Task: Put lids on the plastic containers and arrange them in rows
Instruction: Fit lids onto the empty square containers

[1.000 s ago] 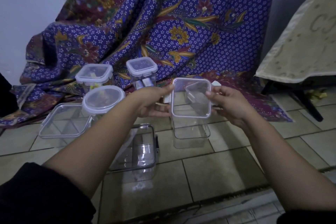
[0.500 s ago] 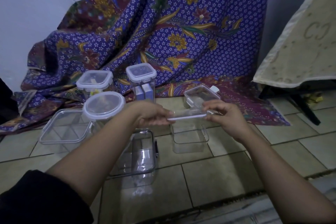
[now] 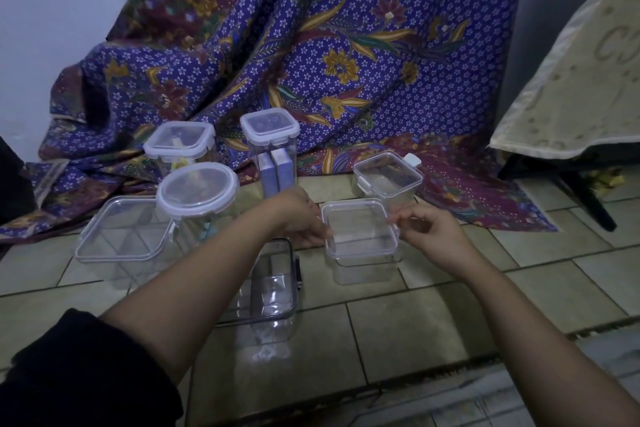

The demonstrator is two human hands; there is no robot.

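Observation:
A clear square lid [image 3: 358,229] lies flat on top of a clear square container [image 3: 363,269] on the tiled floor at the centre. My left hand [image 3: 301,218] grips the lid's left edge and my right hand [image 3: 433,232] pinches its right edge near the far corner. Behind stand lidded containers: a tall one [image 3: 270,128], a square one [image 3: 178,140], a round one [image 3: 197,189] and a small square one [image 3: 388,175]. A rectangular container without a lid [image 3: 273,288] lies partly under my left forearm.
A wide divided container with a clear lid [image 3: 121,229] sits at the left. A purple patterned cloth [image 3: 329,55] drapes behind the row and onto the floor. At the right a cream cloth [image 3: 581,80] hangs over a table with dark legs [image 3: 585,198].
The lid was held upright facing me, was then tipped flat above the container, and now rests on the container's rim. Both hands came down with it.

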